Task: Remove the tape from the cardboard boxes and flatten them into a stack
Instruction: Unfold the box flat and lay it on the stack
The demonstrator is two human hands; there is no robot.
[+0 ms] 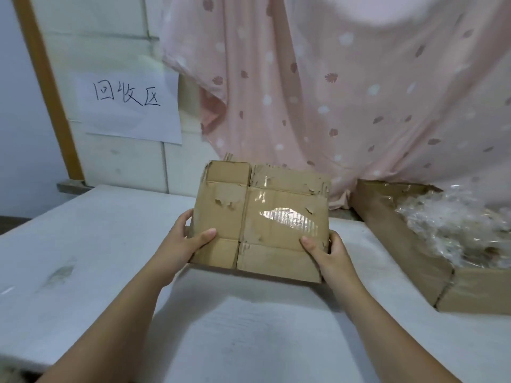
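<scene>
A flattened brown cardboard box (249, 214) is held up above the white table (105, 230), its face tilted toward me. Clear shiny tape (287, 215) still covers the right half of that face, and torn patches show where the paper layer has peeled. My left hand (188, 241) grips the box's lower left edge, thumb on the front and fingers behind. My right hand (329, 251) grips the lower right edge the same way.
At the right stands a large open cardboard box (401, 244) holding a heap of crumpled clear tape and plastic (464, 225). A pink patterned cloth (345, 92) hangs behind. A paper sign (130, 106) with handwritten characters is stuck on the wall at left.
</scene>
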